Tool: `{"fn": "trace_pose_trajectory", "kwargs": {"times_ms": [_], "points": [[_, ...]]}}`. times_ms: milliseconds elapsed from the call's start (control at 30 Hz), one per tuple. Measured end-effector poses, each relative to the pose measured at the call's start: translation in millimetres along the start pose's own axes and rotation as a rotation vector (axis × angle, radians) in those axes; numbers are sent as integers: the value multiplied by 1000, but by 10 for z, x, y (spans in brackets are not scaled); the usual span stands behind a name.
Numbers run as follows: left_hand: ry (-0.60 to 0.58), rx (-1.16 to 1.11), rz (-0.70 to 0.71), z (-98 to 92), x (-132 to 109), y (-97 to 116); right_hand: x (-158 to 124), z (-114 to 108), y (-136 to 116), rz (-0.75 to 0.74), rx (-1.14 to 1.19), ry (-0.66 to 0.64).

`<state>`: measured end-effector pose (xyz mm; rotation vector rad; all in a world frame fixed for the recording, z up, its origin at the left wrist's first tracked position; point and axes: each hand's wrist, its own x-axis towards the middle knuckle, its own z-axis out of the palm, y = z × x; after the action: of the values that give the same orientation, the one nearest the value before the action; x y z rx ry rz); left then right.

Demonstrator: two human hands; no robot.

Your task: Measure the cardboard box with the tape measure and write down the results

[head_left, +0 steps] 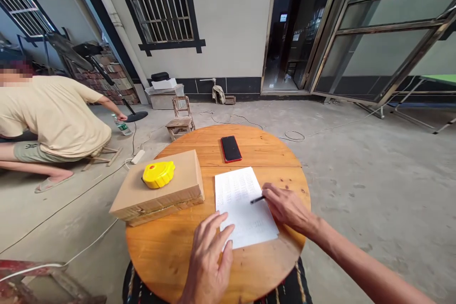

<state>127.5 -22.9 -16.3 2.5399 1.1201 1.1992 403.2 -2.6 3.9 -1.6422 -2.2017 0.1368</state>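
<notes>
On the round wooden table [171, 251] lies a white printed sheet of paper [238, 194]. My left hand [208, 261] rests flat on the sheet's near left corner, fingers stretched out. My right hand [288, 209] is closed around a black pen [257, 199], whose tip touches the paper near its right edge. A cardboard box [178, 185] sits at the table's left with a yellow tape measure [158, 174] on top. A phone in a red case [231, 148] lies face up at the far side.
Another person in a beige shirt [53, 114] crouches on the concrete floor at left, touching a water bottle [121, 126]. A small wooden stool [181, 121] stands beyond the table. Cables [245, 121] run across the floor. An open doorway [292, 33] and metal door lie behind.
</notes>
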Motion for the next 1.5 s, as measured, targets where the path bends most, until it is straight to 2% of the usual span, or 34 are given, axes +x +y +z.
{"fn": "trace_pose_trajectory", "kwargs": {"times_ms": [100, 167, 233, 367, 600, 667, 733, 867, 967, 1100, 1300, 1400, 1500], "points": [[-133, -20, 41, 148, 121, 88, -136, -167, 11, 188, 152, 215], [-231, -5, 55, 259, 198, 132, -207, -272, -41, 301, 398, 340], [-310, 23, 57, 382, 271, 161, -247, -335, -110, 365, 633, 394], [-388, 79, 23, 586, 408, 172, -258, -288, -160, 376, 702, 380], [-409, 65, -26, 758, 453, 121, -92, 35, -33, 314, 801, 229], [-403, 48, -22, 793, 421, 103, -25, 138, -21, 334, 820, 247], [-389, 23, -6, 814, 400, 86, 1, 239, -28, 416, 847, 313], [-379, -26, -7, 798, 403, 66, -111, 375, -149, 540, 808, 321], [-378, -75, -10, 771, 402, 59, -228, 415, -328, 559, 766, 359], [-353, -127, 4, 757, 380, 48, -281, 461, -480, 542, 875, 358], [-331, -97, 2, 704, 414, 9, -338, 465, -380, 661, 817, 346], [-302, -14, -47, 676, 433, -13, -339, 452, -374, 650, 749, 302], [-332, -29, -65, 672, 430, -10, -316, 477, -402, 648, 744, 311]]}}
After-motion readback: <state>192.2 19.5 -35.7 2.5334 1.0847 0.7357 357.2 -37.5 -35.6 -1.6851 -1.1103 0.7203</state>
